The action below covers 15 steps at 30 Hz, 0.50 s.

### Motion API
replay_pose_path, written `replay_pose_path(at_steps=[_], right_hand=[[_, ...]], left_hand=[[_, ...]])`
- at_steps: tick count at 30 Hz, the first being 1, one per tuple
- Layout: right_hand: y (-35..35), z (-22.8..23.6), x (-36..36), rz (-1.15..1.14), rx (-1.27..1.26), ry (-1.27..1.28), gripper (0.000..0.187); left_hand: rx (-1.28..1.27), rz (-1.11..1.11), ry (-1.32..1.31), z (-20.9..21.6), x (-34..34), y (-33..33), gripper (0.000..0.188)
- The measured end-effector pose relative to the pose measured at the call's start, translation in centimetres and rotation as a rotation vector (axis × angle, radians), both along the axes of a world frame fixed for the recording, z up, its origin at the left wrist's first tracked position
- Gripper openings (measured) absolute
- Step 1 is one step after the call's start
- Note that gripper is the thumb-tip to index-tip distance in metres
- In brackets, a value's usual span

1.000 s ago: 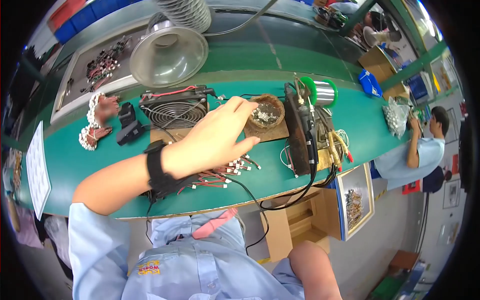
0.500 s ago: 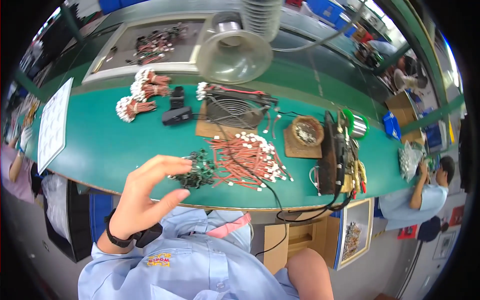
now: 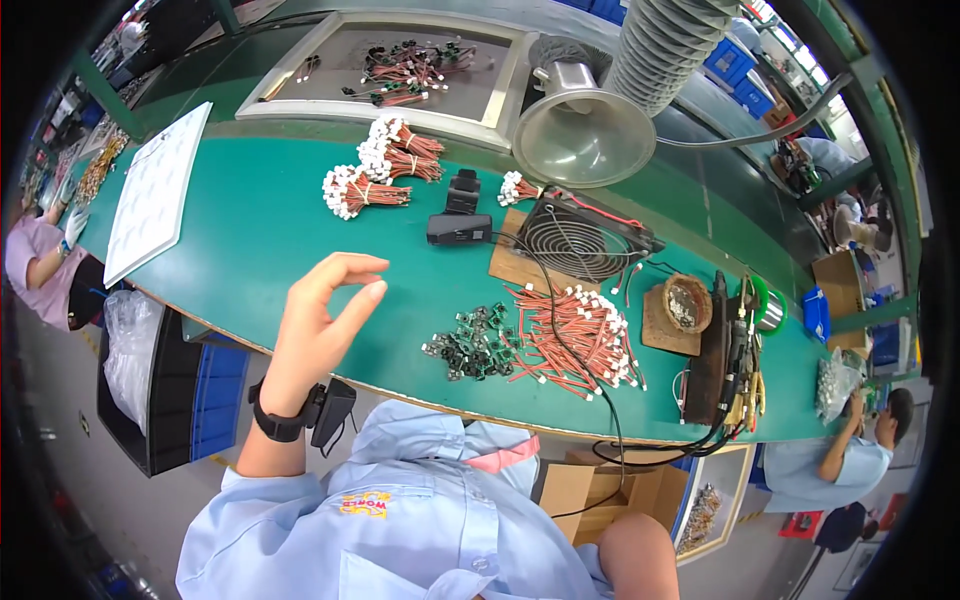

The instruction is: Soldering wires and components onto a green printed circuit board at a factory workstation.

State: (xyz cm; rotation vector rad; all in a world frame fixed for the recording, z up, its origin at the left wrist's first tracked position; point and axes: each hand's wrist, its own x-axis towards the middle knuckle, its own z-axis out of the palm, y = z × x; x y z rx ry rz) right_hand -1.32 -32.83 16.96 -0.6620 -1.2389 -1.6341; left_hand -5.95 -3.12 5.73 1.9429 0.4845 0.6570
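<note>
My left hand (image 3: 328, 315) is raised over the near left part of the green table (image 3: 250, 215). Its fingers curve forward, with a gap between thumb and index finger and nothing in it. To its right lies a heap of small dark green and black parts (image 3: 475, 345). Beside that heap, loose red-brown wires with white connectors (image 3: 580, 340) are spread out. A black strap with a small box (image 3: 300, 412) is around my left wrist. Of my right arm only a bare part (image 3: 640, 555) shows at the lower edge; my right hand is out of view.
Behind are bundled wires (image 3: 385, 165), a black clip-like device (image 3: 460, 228), a fan (image 3: 580, 240) and a fume funnel (image 3: 583, 140). A round pot (image 3: 688, 303), tool holder (image 3: 708, 370) and solder spool (image 3: 768, 305) stand right. A black cable crosses the wires. Co-workers sit at both sides.
The whole view has shifted, moving the table's contents rightward in the picture. My left hand has drawn away from the green parts, and its thumb and index finger are closer together.
</note>
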Motion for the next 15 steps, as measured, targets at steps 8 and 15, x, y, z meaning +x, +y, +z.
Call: replay_pose_path(at_steps=[8,15], right_hand=[[-0.7,-2.3,1.1,0.230,-0.281,-0.071,0.039],[-0.7,-4.1,1.0,0.399,-0.374,0.024,0.040]], left_hand=[[0.111,-0.037,0.057,-0.3,1.2,0.9,0.018],[0.118,-0.103,0.124,-0.4,2.2,1.2,0.019]])
